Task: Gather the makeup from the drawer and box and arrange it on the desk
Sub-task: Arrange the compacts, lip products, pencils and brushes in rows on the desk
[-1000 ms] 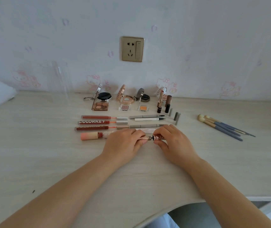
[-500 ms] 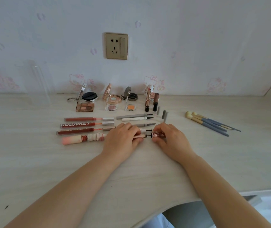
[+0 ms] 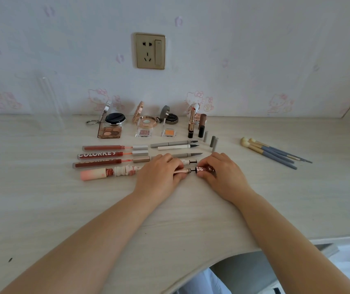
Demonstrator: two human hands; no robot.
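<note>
Makeup lies in rows on the pale wooden desk (image 3: pixel 42 209). My left hand (image 3: pixel 159 174) grips the pink tube (image 3: pixel 181 170) of an opened liquid pen. My right hand (image 3: pixel 223 172) holds its glittery rose cap (image 3: pixel 206 169), a black wand showing between the two parts. To the left lie three red lip glosses (image 3: pixel 102 154) and a peach lip tube (image 3: pixel 97 174). Behind my hands lie grey and white pencils (image 3: pixel 174 145). Open compacts and palettes (image 3: pixel 111 126) and upright lipsticks (image 3: pixel 192 124) stand near the wall.
Several blue-handled brushes (image 3: pixel 276 154) lie to the right. Small grey caps (image 3: pixel 213 141) stand by the lipsticks. A clear acrylic box (image 3: pixel 48 102) stands at the back left. A wall socket (image 3: pixel 150 50) is above. The desk's curved front edge (image 3: pixel 233 253) is below my arms.
The camera has shifted, so the scene sits differently in view. My hands have stayed on the pen's tube and cap, with the wand still showing between them.
</note>
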